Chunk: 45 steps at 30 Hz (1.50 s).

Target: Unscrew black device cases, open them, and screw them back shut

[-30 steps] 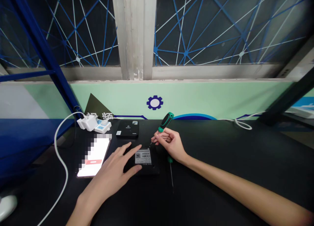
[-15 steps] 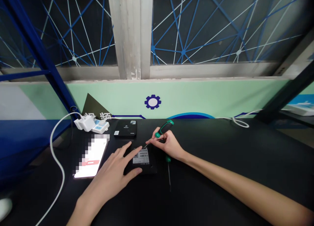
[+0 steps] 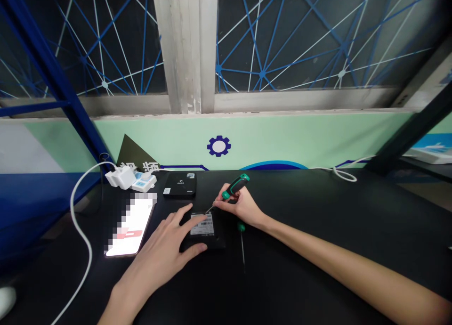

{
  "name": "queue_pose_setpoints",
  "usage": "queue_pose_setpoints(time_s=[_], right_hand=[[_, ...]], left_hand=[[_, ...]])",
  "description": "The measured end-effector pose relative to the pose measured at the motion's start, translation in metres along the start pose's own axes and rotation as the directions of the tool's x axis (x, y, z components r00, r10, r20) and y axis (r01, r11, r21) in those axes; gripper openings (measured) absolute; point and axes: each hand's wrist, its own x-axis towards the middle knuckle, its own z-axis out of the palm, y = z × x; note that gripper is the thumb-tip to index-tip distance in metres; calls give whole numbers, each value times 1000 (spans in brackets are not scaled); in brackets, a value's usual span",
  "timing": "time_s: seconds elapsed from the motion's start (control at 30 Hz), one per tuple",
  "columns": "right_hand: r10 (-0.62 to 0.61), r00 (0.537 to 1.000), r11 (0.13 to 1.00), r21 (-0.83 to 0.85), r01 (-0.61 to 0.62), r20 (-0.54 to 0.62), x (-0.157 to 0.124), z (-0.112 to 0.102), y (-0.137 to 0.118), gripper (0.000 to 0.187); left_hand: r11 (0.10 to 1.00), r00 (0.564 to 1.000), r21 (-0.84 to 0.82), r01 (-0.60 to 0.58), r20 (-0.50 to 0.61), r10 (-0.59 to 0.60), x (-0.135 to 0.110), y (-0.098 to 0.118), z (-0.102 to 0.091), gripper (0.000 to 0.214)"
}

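Flat on the black table lies a black box-shaped device (image 3: 212, 243) with a white printed label (image 3: 202, 226) on its upper face. My left hand (image 3: 173, 238) rests over its left side, fingers spread, index fingertip on the label. In my right hand (image 3: 242, 206) is a green and black screwdriver (image 3: 236, 185), held tilted like a pen. Its metal tip meets the device near the label's upper edge, beside my left index finger; what exactly it touches is too small to tell. A second screwdriver (image 3: 242, 249) lies under and just below my right hand, its handle partly hidden.
Behind my left hand sits another black box (image 3: 180, 184). A lit phone (image 3: 132, 228) lies left of it, near a white power strip (image 3: 143, 181) with a plugged-in adapter (image 3: 122, 176). A white cable (image 3: 82, 226) curves down the left side. Blue shelf posts (image 3: 67, 94) stand at left.
The screwdriver tip and my right hand have shifted very slightly. My left index finger has slid a little to the right over the label. The view has moved a touch.
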Motion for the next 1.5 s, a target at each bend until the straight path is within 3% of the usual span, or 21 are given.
queue_pose_setpoints(time_s=[0.3,0.5,0.77,1.5], right_hand=[[-2,1000,1000,-12,2,-4,0,2,-4,34],[-11,993,996,87,21,-116,-1,1,-4,37],[-90,996,994,-56,90,3,-6,1,-4,33],[-68,997,995,-70,65,-35,-5,3,-2,34]], left_hand=[[1000,1000,-4,-15,1,15,1,3,1,57],[1000,1000,-3,-26,2,26,1,2,1,56],[1000,1000,-2,-6,19,6,0,0,3,59],[1000,1000,-22,8,-7,-8,-2,1,3,63]])
